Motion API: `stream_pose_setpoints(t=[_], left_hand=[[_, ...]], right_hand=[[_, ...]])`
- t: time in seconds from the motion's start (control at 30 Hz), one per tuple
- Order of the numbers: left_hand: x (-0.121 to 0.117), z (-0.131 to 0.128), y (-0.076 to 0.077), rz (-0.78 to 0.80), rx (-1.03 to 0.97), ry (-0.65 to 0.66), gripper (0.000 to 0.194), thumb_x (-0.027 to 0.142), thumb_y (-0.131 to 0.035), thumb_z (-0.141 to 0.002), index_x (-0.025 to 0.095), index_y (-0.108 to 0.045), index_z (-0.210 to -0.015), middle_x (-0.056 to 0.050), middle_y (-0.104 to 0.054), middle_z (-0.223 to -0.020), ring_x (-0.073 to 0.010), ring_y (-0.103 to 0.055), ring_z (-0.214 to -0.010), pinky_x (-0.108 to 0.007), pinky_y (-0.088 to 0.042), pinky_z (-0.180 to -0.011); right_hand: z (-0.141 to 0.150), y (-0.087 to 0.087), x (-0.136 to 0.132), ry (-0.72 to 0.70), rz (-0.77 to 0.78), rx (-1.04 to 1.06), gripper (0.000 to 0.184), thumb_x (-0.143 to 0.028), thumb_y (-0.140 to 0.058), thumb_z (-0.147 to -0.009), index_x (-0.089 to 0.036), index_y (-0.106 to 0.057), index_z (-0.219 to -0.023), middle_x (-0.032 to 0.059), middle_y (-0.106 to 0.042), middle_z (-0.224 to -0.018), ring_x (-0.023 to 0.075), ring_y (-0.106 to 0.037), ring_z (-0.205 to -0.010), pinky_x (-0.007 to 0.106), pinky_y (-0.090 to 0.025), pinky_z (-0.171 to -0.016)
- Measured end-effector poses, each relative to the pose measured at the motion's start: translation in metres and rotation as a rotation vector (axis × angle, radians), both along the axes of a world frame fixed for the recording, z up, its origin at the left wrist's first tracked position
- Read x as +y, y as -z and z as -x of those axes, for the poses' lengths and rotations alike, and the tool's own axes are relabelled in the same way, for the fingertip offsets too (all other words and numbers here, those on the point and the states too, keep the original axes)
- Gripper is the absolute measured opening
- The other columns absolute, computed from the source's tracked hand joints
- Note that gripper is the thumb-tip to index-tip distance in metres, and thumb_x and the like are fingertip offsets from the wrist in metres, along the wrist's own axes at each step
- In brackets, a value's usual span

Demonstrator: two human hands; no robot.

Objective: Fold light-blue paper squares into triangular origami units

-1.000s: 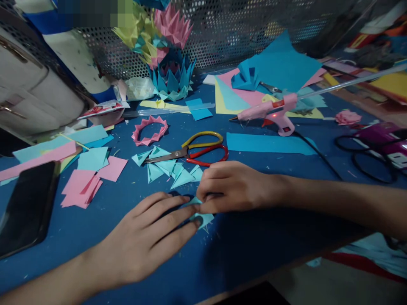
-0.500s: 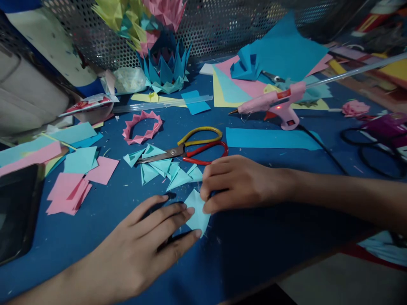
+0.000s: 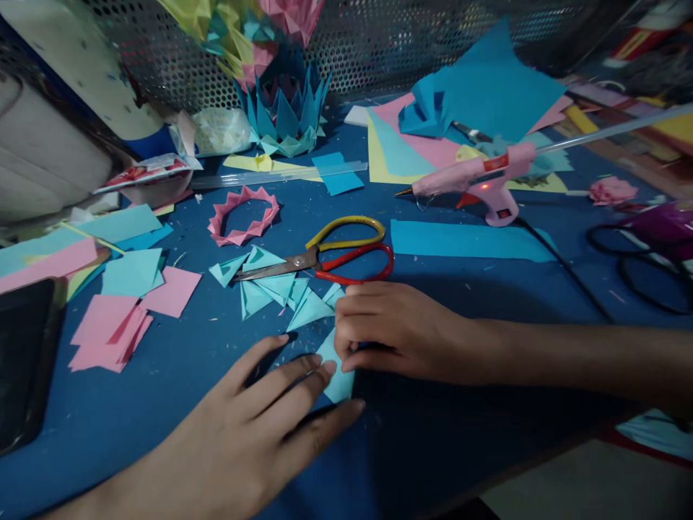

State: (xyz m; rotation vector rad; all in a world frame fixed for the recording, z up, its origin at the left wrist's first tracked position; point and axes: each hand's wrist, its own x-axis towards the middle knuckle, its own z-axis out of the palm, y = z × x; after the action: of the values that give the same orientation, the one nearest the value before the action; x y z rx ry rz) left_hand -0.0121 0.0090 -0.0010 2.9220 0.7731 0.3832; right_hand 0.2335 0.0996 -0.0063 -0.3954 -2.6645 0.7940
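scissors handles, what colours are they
One loop of the scissors is yellow, the other red; both show in the head view.

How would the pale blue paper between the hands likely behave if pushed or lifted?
The pale blue paper is probably very light, being a small, thin sheet. It would likely bend easily, with nothing visibly stiffening it. Lying low on the table, it might slide when pushed, though fingertips of the left hand lie over it.

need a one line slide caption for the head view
Left hand and right hand at a pale blue paper, scissors and pink glue gun beyond.
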Motion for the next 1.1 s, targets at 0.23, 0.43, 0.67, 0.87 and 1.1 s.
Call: stream_pose_setpoints(t=[0.23,0.43,0.67,0.87,1.1], left_hand=[[-0.0005,0.0004,0.0029,0.004,-0.013,-0.002,0.039,0.027,-0.039,-0.106,0.024,-0.056,-0.141,-0.005,-0.066,-0.125,-0.0223,-0.052,-0.122,-0.047,-0.005,-0.123],[0.0006,0.0006,-0.0010,0.012,-0.009,-0.001,0.041,0.026,-0.032,-0.108,0.019,-0.055,-0.141,-0.005,-0.067,-0.125,-0.0215,-0.052,-0.121,-0.046,-0.003,-0.123],[0.0011,0.0004,0.0030,0.006,-0.017,-0.010,0.039,0.022,-0.038,-0.106,0.020,-0.056,-0.141,-0.004,-0.067,-0.124,-0.0221,-0.051,-0.123,-0.047,-0.004,-0.123],[0.0000,-0.0009,0.0031,0.019,-0.029,-0.025,0.037,0.024,-0.039,-0.107,0.023,-0.059,-0.138,-0.004,-0.067,-0.126,-0.0211,-0.052,-0.123,-0.047,-0.007,-0.123],[-0.0003,-0.0006,-0.0028,0.030,-0.056,-0.038,0.035,0.026,-0.038,-0.108,0.030,-0.065,-0.130,-0.004,-0.068,-0.124,-0.0189,-0.054,-0.123,-0.045,-0.009,-0.123]], right_hand=[[0.0019,0.0021,-0.0037,0.044,-0.043,-0.019,0.029,-0.039,-0.047,-0.103,-0.018,-0.059,-0.088,-0.0006,-0.059,-0.085,0.0132,-0.047,-0.080,0.027,-0.037,-0.078],[0.0031,0.0016,-0.0057,0.053,-0.086,-0.011,0.031,-0.038,-0.044,-0.104,-0.017,-0.057,-0.086,0.0003,-0.059,-0.086,0.0138,-0.048,-0.080,0.027,-0.037,-0.077],[0.0028,0.0012,-0.0066,0.064,-0.111,-0.026,0.033,-0.039,-0.042,-0.105,-0.017,-0.056,-0.085,0.0011,-0.059,-0.086,0.0143,-0.047,-0.080,0.027,-0.037,-0.076],[0.0029,0.0021,-0.0063,0.062,-0.137,-0.032,0.032,-0.039,-0.041,-0.105,-0.017,-0.056,-0.086,0.0013,-0.059,-0.086,0.0150,-0.047,-0.080,0.028,-0.036,-0.076],[0.0031,0.0019,-0.0072,0.075,-0.164,-0.042,0.035,-0.039,-0.039,-0.106,-0.018,-0.056,-0.085,0.0017,-0.060,-0.086,0.0154,-0.046,-0.079,0.028,-0.037,-0.076]])
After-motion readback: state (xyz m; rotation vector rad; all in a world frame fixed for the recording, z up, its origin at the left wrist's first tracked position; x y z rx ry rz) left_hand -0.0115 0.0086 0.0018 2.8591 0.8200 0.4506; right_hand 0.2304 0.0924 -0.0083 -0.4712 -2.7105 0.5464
